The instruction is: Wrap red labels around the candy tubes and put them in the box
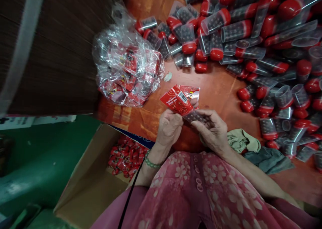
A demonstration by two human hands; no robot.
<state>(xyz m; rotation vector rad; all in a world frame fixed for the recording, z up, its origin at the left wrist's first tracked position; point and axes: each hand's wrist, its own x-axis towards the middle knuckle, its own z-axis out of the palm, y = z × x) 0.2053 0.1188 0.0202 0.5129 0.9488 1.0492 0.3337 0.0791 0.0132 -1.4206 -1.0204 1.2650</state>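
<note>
In front of my body, my left hand (170,128) is closed, its fingers pinching the lower edge of a red printed packet (177,100) that carries a barcode. My right hand (213,130) grips a see-through tube (193,116) with dark round bits in it, between thumb and fingers. The tube's far end meets the packet; whether it sits inside or behind cannot be made out. Just beyond, a second red packet (193,92) with a yellow mark lies on the orange-brown table (173,75), partly hidden by the first.
Many clear tubes with red caps (236,31) are heaped at the back and right. A clear plastic bag (128,64) of red packets lies at left. Below the table edge stands a cardboard box (88,185) holding red packed pieces (127,156). Crumpled cloths (270,158) lie near my right forearm.
</note>
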